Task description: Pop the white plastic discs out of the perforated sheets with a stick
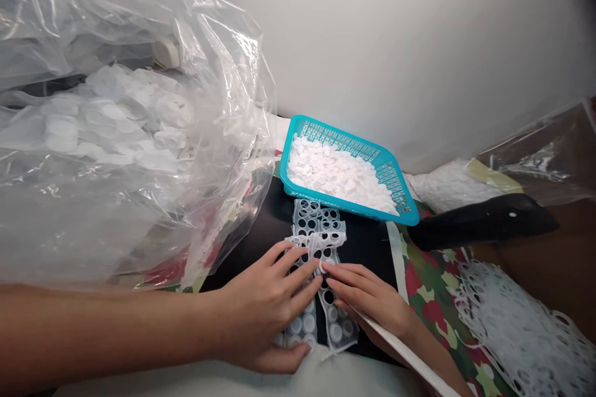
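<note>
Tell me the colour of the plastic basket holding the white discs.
The plastic basket is turquoise blue; it shows best in the head view.

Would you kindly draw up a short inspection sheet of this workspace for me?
surface: black sheet over camouflage-print cloth
job's things: perforated white strip holding white discs; teal plastic basket of white discs
clutter: clear plastic bag of white discs; punched white lattice; black handle-like object
hands: left hand flat on the strip; right hand with fingertips at a small white disc
cables: nothing seen
surroundings: white wall
</note>
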Tool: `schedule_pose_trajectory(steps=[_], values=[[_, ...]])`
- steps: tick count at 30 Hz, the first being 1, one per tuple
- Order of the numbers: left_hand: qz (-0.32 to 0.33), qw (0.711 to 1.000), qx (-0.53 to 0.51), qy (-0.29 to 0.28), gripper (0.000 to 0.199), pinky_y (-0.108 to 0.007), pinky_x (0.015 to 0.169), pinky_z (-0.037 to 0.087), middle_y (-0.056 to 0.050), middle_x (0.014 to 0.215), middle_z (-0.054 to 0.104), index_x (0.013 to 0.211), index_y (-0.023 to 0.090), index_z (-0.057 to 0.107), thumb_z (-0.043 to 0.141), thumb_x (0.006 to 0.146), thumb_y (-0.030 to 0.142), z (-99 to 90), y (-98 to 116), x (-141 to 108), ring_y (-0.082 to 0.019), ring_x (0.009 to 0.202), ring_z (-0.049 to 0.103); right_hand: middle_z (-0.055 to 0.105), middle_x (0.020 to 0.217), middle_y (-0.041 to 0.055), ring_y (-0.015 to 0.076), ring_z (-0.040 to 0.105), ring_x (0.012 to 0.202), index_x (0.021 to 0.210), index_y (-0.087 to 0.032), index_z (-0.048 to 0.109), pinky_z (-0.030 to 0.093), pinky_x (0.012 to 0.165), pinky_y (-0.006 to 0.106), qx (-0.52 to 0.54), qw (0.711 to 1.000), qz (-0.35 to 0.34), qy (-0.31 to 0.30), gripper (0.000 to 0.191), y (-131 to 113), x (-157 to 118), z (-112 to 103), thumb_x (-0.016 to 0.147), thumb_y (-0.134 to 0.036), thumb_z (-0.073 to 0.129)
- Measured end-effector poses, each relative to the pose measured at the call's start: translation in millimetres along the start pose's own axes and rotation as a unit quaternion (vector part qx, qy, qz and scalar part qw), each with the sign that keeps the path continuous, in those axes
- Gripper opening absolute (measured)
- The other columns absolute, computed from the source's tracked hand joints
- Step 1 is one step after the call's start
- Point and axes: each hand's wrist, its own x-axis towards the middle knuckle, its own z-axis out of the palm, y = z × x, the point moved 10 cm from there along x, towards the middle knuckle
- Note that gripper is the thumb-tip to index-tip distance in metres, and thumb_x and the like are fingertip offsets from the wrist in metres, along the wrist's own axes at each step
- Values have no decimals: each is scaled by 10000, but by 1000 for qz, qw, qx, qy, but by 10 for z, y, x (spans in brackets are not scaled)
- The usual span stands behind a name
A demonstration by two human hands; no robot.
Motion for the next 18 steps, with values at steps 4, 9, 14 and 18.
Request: schedule_pose_trajectory(steps=[4,9,14,18], values=[[-3,1000,1,3,578,-490,1084,236,-159,1316,563,1296,83,557,442,888,475,-4,-10,-6,-355,1203,484,646,1238,169,187,588,1179,1234,-129,578,545,937,291,4,1000,3,-10,304,38,-37,31,937,-105,518],[2,1000,4,-4,572,-495,1080,236,-163,1315,562,1293,83,558,440,893,474,9,-5,2,-358,1209,479,641,1250,168,191,579,1196,1239,-134,567,552,931,289,-10,1000,-4,-27,311,33,-49,65,932,-100,530],[-4,1000,10,-12,565,-494,1084,216,-173,1325,554,1279,86,568,447,893,480,28,-9,1,-363,1227,469,651,1233,184,233,610,1153,1280,-134,538,573,903,338,-90,996,-20,-1,383,-79,13,54,904,-67,569],[0,1000,21,-12,579,-490,1077,216,-192,1334,546,1284,75,562,454,893,488,26,4,1,-372,1221,480,642,1246,188,242,627,1138,1344,-146,499,577,895,348,-112,993,15,26,441,-63,7,73,914,-62,548]])
